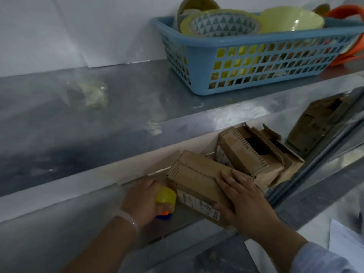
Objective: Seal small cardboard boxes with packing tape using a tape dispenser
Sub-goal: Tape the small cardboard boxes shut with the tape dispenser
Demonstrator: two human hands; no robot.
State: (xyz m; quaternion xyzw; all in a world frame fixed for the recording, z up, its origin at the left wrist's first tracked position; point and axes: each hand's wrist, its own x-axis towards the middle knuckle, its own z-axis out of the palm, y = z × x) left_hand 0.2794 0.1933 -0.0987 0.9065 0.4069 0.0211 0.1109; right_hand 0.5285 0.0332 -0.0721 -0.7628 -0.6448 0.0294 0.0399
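A blue plastic lattice basket (201,62) stands at the far right of a dull metal shelf (118,119). It holds rolls of tape: a yellowish clear roll (222,24) with a triangle-printed core, a second pale yellow roll (291,19) to its right, and a brown one (197,4) leaning behind. A crumpled clear wrapper (92,93) lies on the shelf to the left.

Below, on the metal counter (59,233), a closed small cardboard box (199,174) with zigzag-cut flap edges and a white printed label (197,203) lies at an angle. The right grip (248,200) is unclenched, with straight fingers flat on the box top and the thumb on its near face. The left grip (141,198) clasps a tape dispenser (166,196) with a yellow roll, just left of the box. Opened corrugated boxes (252,154) sit behind to the right.
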